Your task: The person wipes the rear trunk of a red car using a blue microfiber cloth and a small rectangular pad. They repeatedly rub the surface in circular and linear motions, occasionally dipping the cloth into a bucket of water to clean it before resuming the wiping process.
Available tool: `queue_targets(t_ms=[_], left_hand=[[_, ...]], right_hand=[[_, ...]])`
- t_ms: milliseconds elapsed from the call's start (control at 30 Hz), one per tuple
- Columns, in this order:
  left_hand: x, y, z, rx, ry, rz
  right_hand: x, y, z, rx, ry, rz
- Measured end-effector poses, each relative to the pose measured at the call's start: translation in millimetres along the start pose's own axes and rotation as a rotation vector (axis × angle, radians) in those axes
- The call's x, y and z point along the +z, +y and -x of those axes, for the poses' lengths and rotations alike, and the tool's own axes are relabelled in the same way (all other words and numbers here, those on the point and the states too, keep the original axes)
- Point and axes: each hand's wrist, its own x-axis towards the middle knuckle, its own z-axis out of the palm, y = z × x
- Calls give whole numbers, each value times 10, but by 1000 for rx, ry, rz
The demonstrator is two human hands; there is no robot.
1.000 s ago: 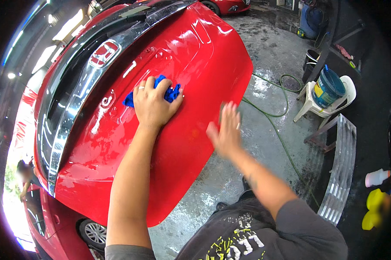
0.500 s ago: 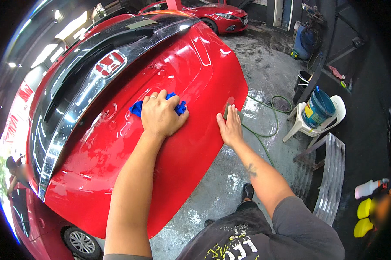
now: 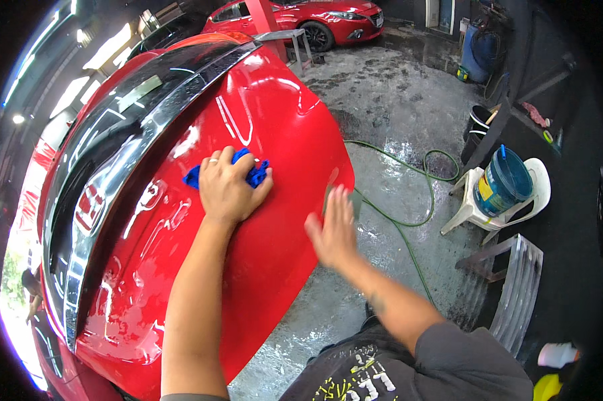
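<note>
The cloth (image 3: 257, 175), which is blue and crumpled, lies on the red panel (image 3: 281, 220) at the back of the car, in its middle part, under the left hand (image 3: 226, 187). This hand holds it with bent fingers and presses it to the surface, so that the blue comes out on both sides. The left arm is stretched nearly straight. The right hand (image 3: 335, 228), a little blurred, is at the right edge of the panel, with its fingers straight and close together and its thumb apart. Behind these fingers one sees a flat, greenish card (image 3: 356, 204), but I cannot tell how firmly it is gripped, nor whether the hand touches the panel. To the left of the cloth, a shiny strip (image 3: 131, 155) runs along the panel and carries the emblem (image 3: 91, 208); beyond it is the dark window (image 3: 124, 127). On the right, a green hose (image 3: 431, 194) lies in loops on the wet floor (image 3: 388, 120). Near it, a white chair (image 3: 544, 186) bears a bucket (image 3: 487, 194), and just below stands a metal step (image 3: 519, 287). A second red car (image 3: 335, 23) is parked farther away.
</note>
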Motion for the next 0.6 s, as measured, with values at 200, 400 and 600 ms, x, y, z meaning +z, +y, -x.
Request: queue_targets(t_ms=[200,400,600], left_hand=[[81,96,-137,-12,-23,16],[78,109,-107,-31,10,-28],[75,168,-220,-46,-1,-25]], right_hand=[[-200,383,-527,-178,32,-126],[-352,834,-597,-388,-154,-121],[-443,816,-1635,-437,30,-147]])
